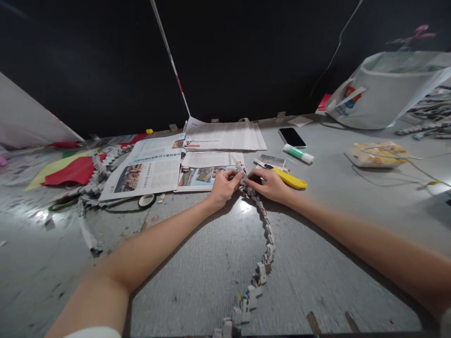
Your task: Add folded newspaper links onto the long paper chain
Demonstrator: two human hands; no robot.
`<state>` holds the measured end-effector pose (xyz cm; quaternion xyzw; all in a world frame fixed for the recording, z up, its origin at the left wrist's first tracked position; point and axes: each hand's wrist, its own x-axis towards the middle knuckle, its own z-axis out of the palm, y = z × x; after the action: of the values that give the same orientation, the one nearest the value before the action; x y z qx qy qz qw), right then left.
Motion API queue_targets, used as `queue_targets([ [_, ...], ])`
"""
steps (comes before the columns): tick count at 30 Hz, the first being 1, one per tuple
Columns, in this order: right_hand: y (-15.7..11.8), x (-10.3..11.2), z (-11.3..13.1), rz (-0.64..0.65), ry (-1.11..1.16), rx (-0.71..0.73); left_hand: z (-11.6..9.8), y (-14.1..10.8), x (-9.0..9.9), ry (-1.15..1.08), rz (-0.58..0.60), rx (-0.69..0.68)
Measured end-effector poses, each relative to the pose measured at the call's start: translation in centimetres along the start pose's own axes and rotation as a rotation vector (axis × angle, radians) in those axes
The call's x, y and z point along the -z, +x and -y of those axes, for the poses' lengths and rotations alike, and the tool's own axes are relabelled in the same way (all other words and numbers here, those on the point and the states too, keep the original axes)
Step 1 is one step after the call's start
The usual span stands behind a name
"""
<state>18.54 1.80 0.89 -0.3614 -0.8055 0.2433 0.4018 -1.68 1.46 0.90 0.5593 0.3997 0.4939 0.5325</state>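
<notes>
A long chain of folded newspaper strips (270,237) curves across the grey table from the front edge up to both hands. My left hand (224,186) pinches the chain's far end between thumb and fingertips. From the other side, my right hand (268,185) grips the same end, its fingers curled. A short paper strip (239,165) sticks up between the hands. Close beyond my right hand lies a yellow-handled cutter (289,179). Newspaper sheets (204,176) lie just past my left hand. The exact fold between the fingertips is too small to make out.
A glue stick (298,154) and a phone (292,138) lie beyond the right hand. Farther right are a tissue pack (377,154) and a white bag (384,89). On the left are green tape (146,201), red paper (72,172) and more folded chain (93,188). A dark wall (246,56) stands behind.
</notes>
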Motion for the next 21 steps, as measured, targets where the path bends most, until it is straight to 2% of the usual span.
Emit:
queue_targets([
  [3,0.04,0.24,0.27,0.067,-0.021,0.022,-0.09,-0.03,-0.04,0.003,0.002,-0.003],
  [11,-0.14,0.25,0.42,0.026,-0.032,0.024,-0.2,-0.11,-0.16,0.03,-0.002,-0.012],
  [15,-0.15,0.25,0.5,0.005,-0.04,0.025,-0.37,-0.01,-0.13,0.013,0.048,-0.028],
  [18,-0.13,0.28,0.51,0.012,-0.009,0.028,-0.31,0.09,-0.12,0.012,0.088,-0.042],
  [21,-0.13,0.36,0.43,0.035,0.025,0.017,-0.12,0.14,-0.13,0.007,0.072,-0.043],
])
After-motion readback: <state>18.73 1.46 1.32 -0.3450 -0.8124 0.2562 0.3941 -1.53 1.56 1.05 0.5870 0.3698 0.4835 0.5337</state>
